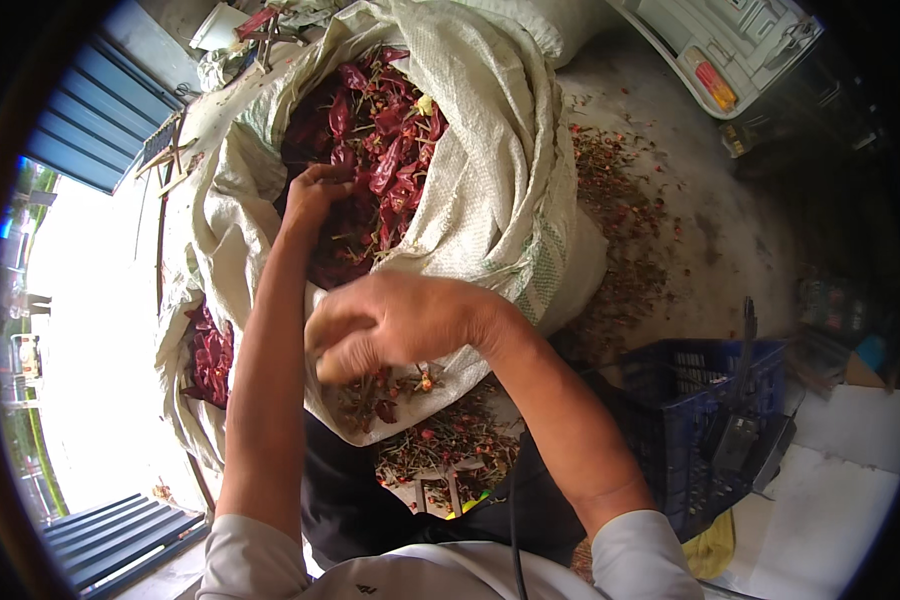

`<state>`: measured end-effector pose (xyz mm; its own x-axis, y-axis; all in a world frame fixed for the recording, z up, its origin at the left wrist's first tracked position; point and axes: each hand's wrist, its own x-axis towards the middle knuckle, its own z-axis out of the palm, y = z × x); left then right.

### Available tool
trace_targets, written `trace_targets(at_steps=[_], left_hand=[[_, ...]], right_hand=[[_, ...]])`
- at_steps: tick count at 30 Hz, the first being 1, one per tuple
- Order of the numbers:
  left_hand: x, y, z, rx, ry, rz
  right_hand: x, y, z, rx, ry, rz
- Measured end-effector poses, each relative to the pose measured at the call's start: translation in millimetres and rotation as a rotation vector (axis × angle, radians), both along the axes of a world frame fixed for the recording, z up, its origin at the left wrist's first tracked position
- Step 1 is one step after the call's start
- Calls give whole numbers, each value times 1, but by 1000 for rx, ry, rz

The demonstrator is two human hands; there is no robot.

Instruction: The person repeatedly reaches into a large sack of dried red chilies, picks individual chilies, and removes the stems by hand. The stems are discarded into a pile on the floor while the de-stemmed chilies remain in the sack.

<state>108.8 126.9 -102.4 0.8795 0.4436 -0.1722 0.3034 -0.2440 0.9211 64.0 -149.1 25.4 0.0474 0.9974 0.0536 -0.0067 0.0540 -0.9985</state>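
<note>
Before me stands a large white woven sack (pixel 480 150), its rim rolled down around a heap of dried red chili peppers (pixel 390 165) with stems. My left hand (pixel 319 196) reaches over the sack's left side, its fingertips among the peppers. Whether those fingers grip a pepper is hidden. Blurred by motion, my right hand (pixel 397 322) hovers over the near rim with fingers bent and thumb apart; what it may hold cannot be made out. Below it, stems and pepper scraps (pixel 375 397) lie on the turned-down sack cloth.
A second sack with red peppers (pixel 210 356) stands at left. Stems and debris litter the floor (pixel 622 217). At right is a blue plastic crate (pixel 705 412) with a black device (pixel 735 442) at its edge. A dark cable (pixel 516 517) runs down my front.
</note>
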Motion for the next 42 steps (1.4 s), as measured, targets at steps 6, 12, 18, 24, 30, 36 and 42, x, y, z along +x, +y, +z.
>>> trace_targets(at_steps=[6, 12, 18, 24, 30, 36, 42], left_hand=[[-71, -75, 79, -73, -225, 110], [-108, -96, 94, -161, -278, -78], [-113, -101, 99, -151, -184, -267], [-107, -96, 95, -127, -419, -143], [-107, -87, 96, -84, -426, 29], [-105, -102, 98, -519, -395, -70], [-105, -94, 95, -200, -404, -56]], right_hand=[[8, 12, -13, -213, 127, -654], [11, 22, -35, 64, -348, -1089], [19, 21, -27, 50, -263, -1197], [25, 24, -32, 115, -405, -1412], [11, 20, -19, -24, -588, -1194], [1, 40, -37, 31, -386, -1087], [2, 39, -38, 104, -431, -1078]])
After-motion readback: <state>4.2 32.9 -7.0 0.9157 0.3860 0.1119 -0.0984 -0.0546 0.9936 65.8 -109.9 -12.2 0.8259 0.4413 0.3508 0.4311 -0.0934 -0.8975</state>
